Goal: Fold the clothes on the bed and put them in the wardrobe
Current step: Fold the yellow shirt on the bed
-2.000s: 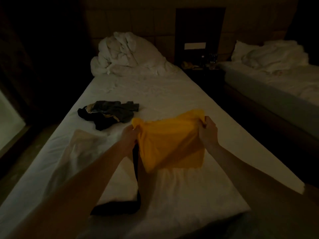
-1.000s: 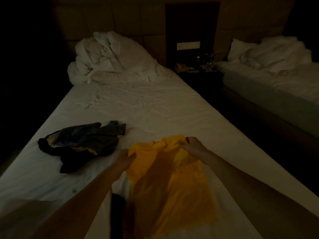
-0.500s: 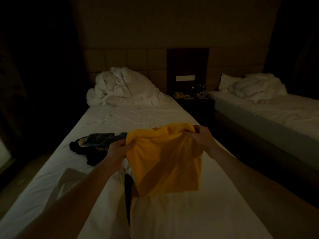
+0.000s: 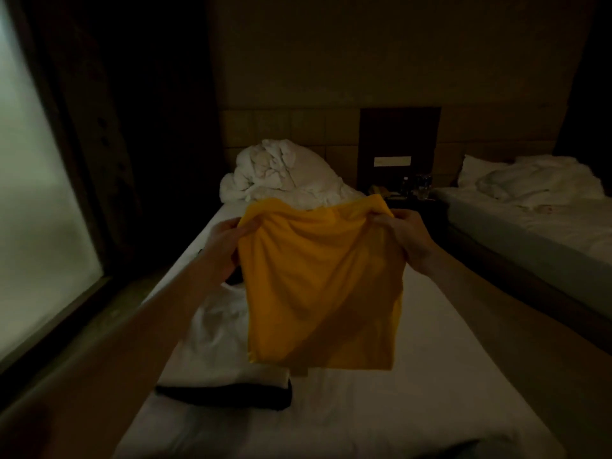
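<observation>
A yellow garment (image 4: 321, 286) hangs in the air over the bed (image 4: 430, 385), spread between both hands. My left hand (image 4: 225, 250) grips its upper left corner and my right hand (image 4: 405, 238) grips its upper right corner. Below it, on the bed's left side, lies a white garment (image 4: 215, 336) on top of a folded black garment (image 4: 225, 395). The dark crumpled clothes further up the bed are almost wholly hidden behind the yellow garment and my left hand.
A bunched white duvet (image 4: 281, 173) sits at the head of the bed. A dark nightstand (image 4: 407, 193) with bottles stands between this bed and a second bed (image 4: 530, 226) on the right. A large window (image 4: 36, 210) fills the left wall.
Both hands have raised the yellow garment higher and pulled it wider apart. The view has tilted up and swung left, bringing the window into sight.
</observation>
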Demonstrator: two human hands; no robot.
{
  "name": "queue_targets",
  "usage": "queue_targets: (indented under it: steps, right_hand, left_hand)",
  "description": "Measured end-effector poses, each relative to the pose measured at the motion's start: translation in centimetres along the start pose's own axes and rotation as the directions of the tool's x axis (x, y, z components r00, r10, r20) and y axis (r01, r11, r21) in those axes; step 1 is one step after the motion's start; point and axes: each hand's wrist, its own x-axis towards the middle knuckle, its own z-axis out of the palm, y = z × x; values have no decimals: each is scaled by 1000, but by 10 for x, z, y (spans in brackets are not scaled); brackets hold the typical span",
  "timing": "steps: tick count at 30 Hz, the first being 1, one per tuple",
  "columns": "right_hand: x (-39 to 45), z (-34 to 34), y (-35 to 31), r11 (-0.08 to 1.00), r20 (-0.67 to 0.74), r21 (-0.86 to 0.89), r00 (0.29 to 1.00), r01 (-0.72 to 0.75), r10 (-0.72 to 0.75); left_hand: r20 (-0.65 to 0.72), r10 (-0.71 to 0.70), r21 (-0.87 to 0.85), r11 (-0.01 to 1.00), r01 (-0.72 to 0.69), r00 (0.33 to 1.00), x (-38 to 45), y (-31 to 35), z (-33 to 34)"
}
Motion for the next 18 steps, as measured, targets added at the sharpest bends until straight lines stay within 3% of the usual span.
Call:
queue_targets:
  steps: [5, 11, 14, 18]
  right_hand:
    - [-28, 54, -4, 997, 137, 52, 990, -48, 40]
    - [-12, 136, 32, 980, 286, 39, 942, -195, 176]
    - [11, 173, 77, 959, 296, -69, 913, -273, 281]
    - [56, 207, 143, 920, 229, -282, 913, -271, 338]
  left_hand:
    - [-76, 46, 81, 996, -40, 996, -29, 22, -65]
    - [-77, -4, 308, 951, 28, 997, -1, 18, -135]
    - [-76, -69, 496, 863, 98, 995, 31, -15, -160]
    - [-104, -136, 606, 777, 171, 985, 81, -75, -184]
